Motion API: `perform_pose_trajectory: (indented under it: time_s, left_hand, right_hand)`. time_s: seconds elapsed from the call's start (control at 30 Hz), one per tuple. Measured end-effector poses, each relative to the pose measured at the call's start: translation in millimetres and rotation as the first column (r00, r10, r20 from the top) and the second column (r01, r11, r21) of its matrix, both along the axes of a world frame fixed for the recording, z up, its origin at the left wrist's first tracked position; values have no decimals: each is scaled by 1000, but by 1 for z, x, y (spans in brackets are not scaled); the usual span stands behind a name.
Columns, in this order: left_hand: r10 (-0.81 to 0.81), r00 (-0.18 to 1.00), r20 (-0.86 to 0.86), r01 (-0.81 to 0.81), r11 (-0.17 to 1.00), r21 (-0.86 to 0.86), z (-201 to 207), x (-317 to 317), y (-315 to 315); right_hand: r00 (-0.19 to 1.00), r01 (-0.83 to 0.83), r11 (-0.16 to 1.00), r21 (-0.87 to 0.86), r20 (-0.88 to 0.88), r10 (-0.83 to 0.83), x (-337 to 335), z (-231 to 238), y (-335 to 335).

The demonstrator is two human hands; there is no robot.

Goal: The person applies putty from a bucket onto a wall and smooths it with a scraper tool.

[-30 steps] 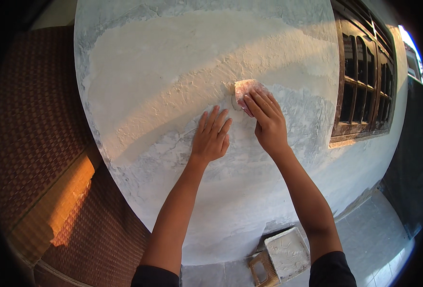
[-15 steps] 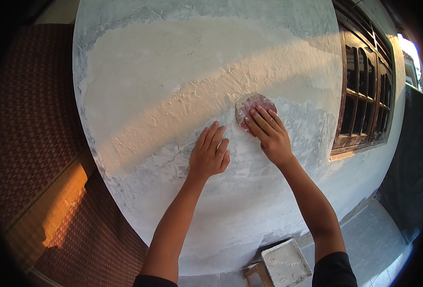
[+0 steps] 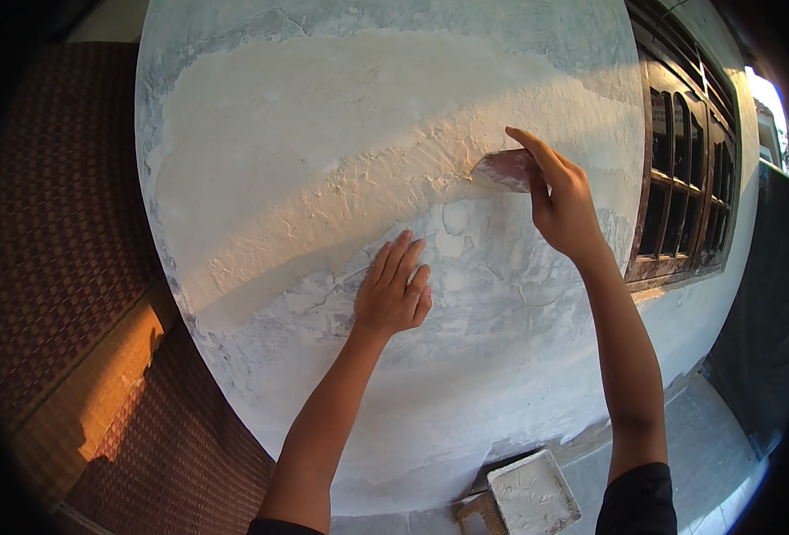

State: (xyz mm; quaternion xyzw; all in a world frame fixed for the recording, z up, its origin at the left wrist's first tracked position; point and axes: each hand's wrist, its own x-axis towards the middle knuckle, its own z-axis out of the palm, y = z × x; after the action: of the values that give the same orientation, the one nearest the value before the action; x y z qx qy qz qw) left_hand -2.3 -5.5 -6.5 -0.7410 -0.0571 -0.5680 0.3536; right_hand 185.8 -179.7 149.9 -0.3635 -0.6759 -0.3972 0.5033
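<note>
– Our right hand [image 3: 562,194]?
– Gripping a reddish scraper [image 3: 505,169], up at the rough plaster [image 3: 386,174] on our wall [image 3: 448,383].
– Our left hand [image 3: 389,294]?
– Slightly spread, palm wallward, lower down.

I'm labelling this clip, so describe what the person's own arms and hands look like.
The left hand and right hand wear no gloves; no rings or watches show. Both forearms are bare up to black sleeves, which show no visible markings.

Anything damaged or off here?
Yes: at left, the tan strip on the woven mat has a ragged edge, possibly torn. On the wall, the sunlit band is ridged, unlike the smoother coat above.
</note>
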Motion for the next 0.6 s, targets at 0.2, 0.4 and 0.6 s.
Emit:
perform_pose_trajectory:
  time_s: [0.2,0.4,0.6]
  left_hand:
    - [-3,1000,0,3,1000,16,3,0,-2]
    - [-15,1000,-3,15,1000,-3,2,1,-1]
    - [-6,1000,-1,6,1000,4,2,0,-3]
  right_hand:
    - [989,-22,986,-164,143,46,7,32,21]
    - [995,-66,981,-180,-88,50,8,39,24]
    - [990,-59,991,-118,-136,43,9,39,30]
